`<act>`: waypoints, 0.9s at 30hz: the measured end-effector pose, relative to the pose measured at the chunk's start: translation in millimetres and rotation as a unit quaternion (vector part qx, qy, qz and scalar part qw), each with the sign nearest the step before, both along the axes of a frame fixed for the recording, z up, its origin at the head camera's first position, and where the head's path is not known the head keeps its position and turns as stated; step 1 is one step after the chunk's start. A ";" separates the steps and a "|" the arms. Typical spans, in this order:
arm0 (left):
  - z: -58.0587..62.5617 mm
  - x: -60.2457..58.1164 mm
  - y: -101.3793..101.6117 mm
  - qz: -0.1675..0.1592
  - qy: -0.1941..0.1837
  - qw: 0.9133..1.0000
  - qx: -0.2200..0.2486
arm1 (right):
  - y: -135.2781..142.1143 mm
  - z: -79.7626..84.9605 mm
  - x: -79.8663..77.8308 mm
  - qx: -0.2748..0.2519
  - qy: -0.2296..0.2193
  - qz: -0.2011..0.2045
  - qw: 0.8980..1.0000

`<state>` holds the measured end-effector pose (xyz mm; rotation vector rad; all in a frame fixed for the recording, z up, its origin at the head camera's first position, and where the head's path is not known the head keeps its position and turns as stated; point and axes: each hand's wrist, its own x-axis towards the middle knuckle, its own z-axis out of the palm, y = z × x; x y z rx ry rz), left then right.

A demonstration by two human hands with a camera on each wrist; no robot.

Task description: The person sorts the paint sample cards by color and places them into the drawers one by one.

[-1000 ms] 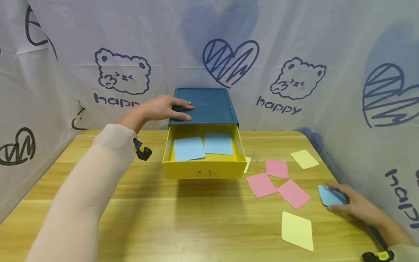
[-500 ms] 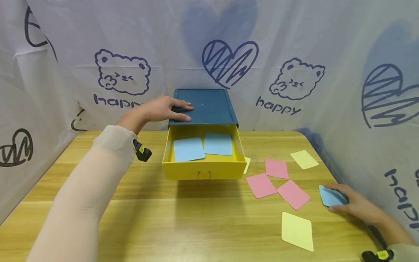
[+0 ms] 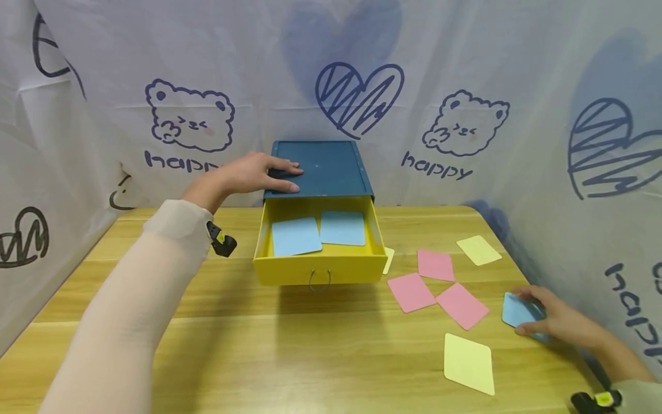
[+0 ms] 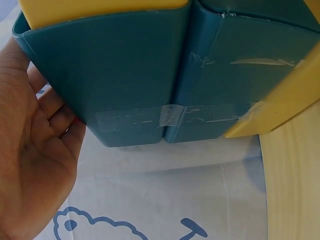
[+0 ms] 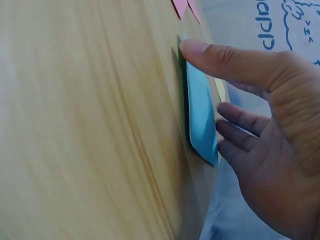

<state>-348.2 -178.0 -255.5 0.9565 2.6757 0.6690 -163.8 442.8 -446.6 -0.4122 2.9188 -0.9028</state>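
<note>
My left hand (image 3: 253,173) rests on top of the dark blue drawer case (image 3: 323,167), fingers spread over its left part. In the left wrist view the left hand (image 4: 42,135) lies along the edge of the teal case. A yellow drawer (image 3: 319,270) is pulled out of the case toward me; two light blue cards (image 3: 296,236) lie inside it. At the far right of the table, my right hand (image 3: 566,322) pinches another light blue card (image 3: 517,310) between thumb and fingers. That card (image 5: 201,115) bows slightly, close over the wood, in the right wrist view.
Several pink cards (image 3: 412,292) lie right of the drawer. Yellow cards (image 3: 469,363) lie in front of and behind them, one partly hidden by the drawer (image 3: 389,260). A printed white cloth (image 3: 289,86) hangs behind the wooden table (image 3: 331,356) and along its sides.
The right hand has shifted very slightly on its blue card, and more of the card's near corner shows beneath the thumb. The left hand and drawer hold still; the head view shifts slightly.
</note>
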 end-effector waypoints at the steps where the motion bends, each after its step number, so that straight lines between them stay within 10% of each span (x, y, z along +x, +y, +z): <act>1: 0.1 0.0 -0.5 0.001 0.001 1.000 0.000 | -0.5 0.7 -0.1 0.003 -0.001 0.004 1.000; 10: -1.4 -1.2 -0.6 0.003 0.002 1.000 -0.003 | 1.0 -1.7 15.4 0.049 -0.053 -0.046 0.996; 27: -0.1 0.9 -1.9 0.002 -0.006 1.000 0.005 | -15.2 19.4 5.1 -0.011 0.028 0.000 1.000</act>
